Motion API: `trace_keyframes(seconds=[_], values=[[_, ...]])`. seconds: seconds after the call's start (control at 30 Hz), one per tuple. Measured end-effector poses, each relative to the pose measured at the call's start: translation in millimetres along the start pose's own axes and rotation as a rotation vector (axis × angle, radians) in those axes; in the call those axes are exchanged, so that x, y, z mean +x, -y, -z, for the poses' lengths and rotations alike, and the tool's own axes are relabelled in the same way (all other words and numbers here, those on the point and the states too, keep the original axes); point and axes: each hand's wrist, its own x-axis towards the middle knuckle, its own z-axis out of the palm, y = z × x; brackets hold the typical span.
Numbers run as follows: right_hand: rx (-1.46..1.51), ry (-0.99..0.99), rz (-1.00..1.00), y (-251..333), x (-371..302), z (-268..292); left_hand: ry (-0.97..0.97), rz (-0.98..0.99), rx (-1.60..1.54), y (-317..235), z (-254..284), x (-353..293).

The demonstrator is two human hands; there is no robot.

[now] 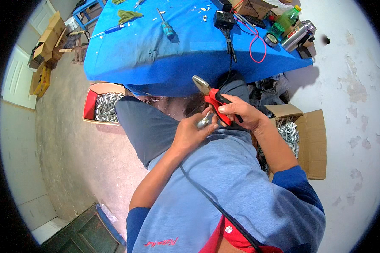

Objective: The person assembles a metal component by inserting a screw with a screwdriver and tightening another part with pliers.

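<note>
My right hand (pixel 240 113) grips a pair of pliers (pixel 213 98) by its red and black handles, jaws pointing up toward the blue table (pixel 156 55). My left hand (pixel 192 133) pinches a small shiny metal part (pixel 203 121) just below the pliers' handles, close to my lap. Both hands nearly touch above my grey trouser leg (pixel 150 126).
A red-lined box (pixel 90 103) of metal parts stands on the floor at left, a brown carton (pixel 310 139) of similar parts at right. On the table lie screwdrivers (pixel 166 27), a black device (pixel 223 19) with cables, a tape roll (pixel 270 39), a green bottle (pixel 285 20) and a steel flask (pixel 299 35).
</note>
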Motion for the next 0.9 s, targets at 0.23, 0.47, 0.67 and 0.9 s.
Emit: trace_keyframes(seconds=[0.23,0.47,0.67,0.9], values=[[0.333,0.01,0.066,-14,4,0,0.015,-0.043,-0.06,9,-4,0],[0.247,-0.031,0.07,-18,5,3,0.157,0.073,0.0,8,1,2],[-0.129,-0.029,0.096,5,2,-9,0.21,0.045,-0.053,5,2,2],[-0.47,0.108,0.152,21,14,-6,0.197,0.057,-0.18,15,-1,3]])
